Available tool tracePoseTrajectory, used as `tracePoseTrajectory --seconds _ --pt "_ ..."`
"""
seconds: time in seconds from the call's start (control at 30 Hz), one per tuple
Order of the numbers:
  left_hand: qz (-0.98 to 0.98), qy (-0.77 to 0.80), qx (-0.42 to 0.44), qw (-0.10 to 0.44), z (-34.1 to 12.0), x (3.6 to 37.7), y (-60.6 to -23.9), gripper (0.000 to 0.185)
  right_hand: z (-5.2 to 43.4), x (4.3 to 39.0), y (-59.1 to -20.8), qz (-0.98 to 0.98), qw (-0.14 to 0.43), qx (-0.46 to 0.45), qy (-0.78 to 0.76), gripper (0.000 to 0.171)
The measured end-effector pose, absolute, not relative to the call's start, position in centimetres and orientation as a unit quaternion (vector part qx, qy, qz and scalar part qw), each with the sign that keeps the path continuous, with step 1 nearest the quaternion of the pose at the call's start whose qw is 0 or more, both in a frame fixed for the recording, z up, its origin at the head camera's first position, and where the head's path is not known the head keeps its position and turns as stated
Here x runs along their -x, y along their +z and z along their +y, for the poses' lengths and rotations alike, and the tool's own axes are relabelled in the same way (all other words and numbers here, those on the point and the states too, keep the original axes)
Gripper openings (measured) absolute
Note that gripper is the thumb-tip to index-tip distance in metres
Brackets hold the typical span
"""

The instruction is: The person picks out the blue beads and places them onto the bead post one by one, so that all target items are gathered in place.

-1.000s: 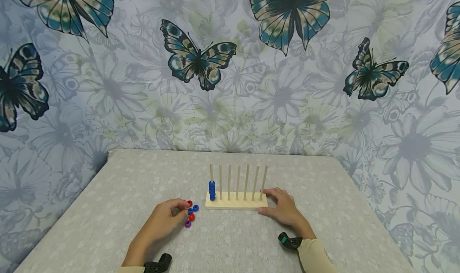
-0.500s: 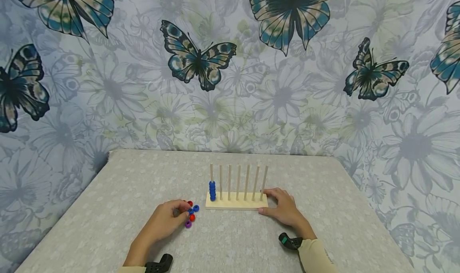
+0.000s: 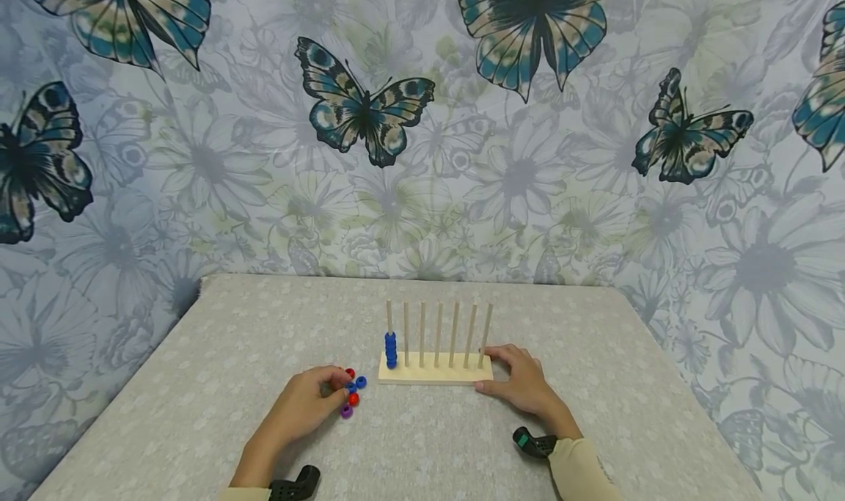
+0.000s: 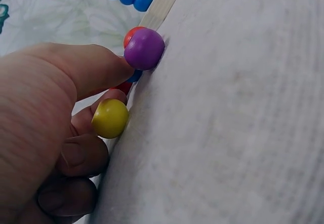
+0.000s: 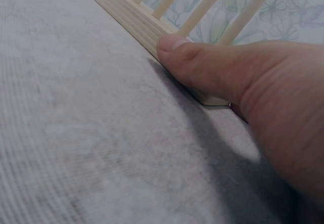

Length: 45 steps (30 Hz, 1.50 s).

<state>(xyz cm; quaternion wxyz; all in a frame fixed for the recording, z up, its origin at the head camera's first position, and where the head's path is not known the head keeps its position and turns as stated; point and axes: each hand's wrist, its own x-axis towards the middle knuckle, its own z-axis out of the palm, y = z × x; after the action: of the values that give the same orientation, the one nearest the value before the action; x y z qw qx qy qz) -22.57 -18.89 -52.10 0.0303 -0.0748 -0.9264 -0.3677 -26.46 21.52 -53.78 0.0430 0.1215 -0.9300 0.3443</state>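
A wooden peg stand (image 3: pixel 436 372) with a row of upright rods sits mid-table. Blue beads (image 3: pixel 391 350) are stacked on its leftmost rod. My right hand (image 3: pixel 521 384) grips the stand's right end, thumb (image 5: pixel 187 57) on the front edge and fingers behind. My left hand (image 3: pixel 306 402) lies beside loose beads, thumb and index finger apart on either side of a blue bead (image 3: pixel 351 388). Red beads (image 3: pixel 353 399), another blue bead (image 3: pixel 361 382) and a purple bead (image 3: pixel 346 411) lie close by. A yellow bead (image 4: pixel 110 118) shows under the left hand in its wrist view.
A pale patterned cloth covers the table (image 3: pixel 422 450). Behind it hangs a floral backdrop (image 3: pixel 422 215) printed with butterflies. Black straps with devices sit on the left wrist (image 3: pixel 295 484) and right wrist (image 3: pixel 533 442).
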Motion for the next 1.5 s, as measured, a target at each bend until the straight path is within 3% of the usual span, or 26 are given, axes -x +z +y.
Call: tracePoseTrajectory --seconds 1.5 --pt "-0.934 -0.351 0.056 0.027 -18.63 22.32 -52.04 0.014 21.38 26.36 -53.91 -0.931 0.044 -0.115 0.344 0.071"
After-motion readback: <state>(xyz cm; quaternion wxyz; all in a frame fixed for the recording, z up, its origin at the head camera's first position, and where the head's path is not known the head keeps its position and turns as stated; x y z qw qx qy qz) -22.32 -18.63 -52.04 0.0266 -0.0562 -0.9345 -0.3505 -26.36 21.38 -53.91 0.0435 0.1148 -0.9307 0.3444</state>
